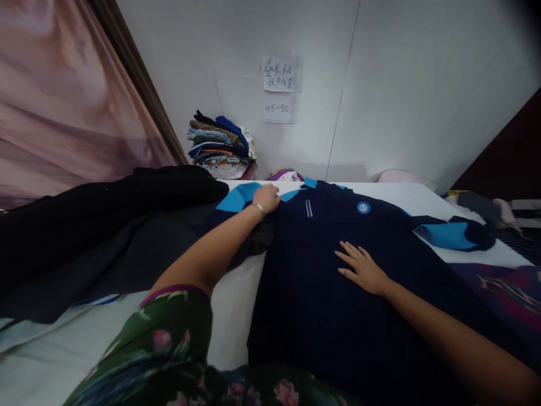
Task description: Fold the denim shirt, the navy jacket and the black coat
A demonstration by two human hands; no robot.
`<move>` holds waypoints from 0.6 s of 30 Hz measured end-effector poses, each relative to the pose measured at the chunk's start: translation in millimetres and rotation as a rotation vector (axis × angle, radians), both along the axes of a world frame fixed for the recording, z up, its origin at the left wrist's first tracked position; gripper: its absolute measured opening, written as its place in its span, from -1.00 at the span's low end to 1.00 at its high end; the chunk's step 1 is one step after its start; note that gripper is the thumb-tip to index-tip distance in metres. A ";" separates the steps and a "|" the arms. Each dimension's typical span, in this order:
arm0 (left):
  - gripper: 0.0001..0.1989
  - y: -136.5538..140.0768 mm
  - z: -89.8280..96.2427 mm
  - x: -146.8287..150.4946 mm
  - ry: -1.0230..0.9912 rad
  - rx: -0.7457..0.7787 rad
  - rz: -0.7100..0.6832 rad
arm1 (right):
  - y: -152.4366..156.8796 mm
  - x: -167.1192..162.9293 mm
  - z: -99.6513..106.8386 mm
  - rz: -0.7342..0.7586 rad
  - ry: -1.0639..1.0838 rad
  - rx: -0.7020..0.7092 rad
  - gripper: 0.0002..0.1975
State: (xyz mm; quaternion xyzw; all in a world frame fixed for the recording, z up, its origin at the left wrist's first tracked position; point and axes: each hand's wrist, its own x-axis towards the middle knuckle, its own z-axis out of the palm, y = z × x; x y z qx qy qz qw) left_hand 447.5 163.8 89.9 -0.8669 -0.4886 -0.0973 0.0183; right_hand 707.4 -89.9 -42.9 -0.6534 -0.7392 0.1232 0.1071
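A navy jacket (313, 293) with bright blue panels and a round blue-and-white badge lies spread out in front of me, its collar toward the wall. My left hand (267, 198) is at the shoulder on the left side, its fingers curled and pinching the cloth beside the blue part of the left-hand sleeve (239, 196). Flat on the jacket's chest rests my right hand (362, 269), fingers spread and holding nothing. The other sleeve (450, 234) stretches out to the right, bent, with its blue panel showing.
Dark garments (105, 231) are heaped on the left. A stack of folded clothes (222, 144) stands against the wall, beneath two handwritten paper notes (282, 76). The white table (236, 310) shows beside the jacket. More clothes (477, 206) lie at the far right, near a patterned dark cloth (507, 287).
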 end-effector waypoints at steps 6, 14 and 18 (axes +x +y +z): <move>-0.71 -120.4 -61.0 -43.6 -0.163 -0.230 -0.098 | -0.1 1.1 -0.7 0.003 -0.008 -0.005 -0.41; -0.50 -205.4 -89.3 -95.2 -0.365 -0.384 0.200 | 3.3 -2.7 7.6 -0.062 0.075 -0.067 -0.43; -0.47 -229.0 -93.5 -111.9 -0.361 -0.412 0.256 | -29.6 0.6 33.4 -0.268 0.315 0.077 -0.49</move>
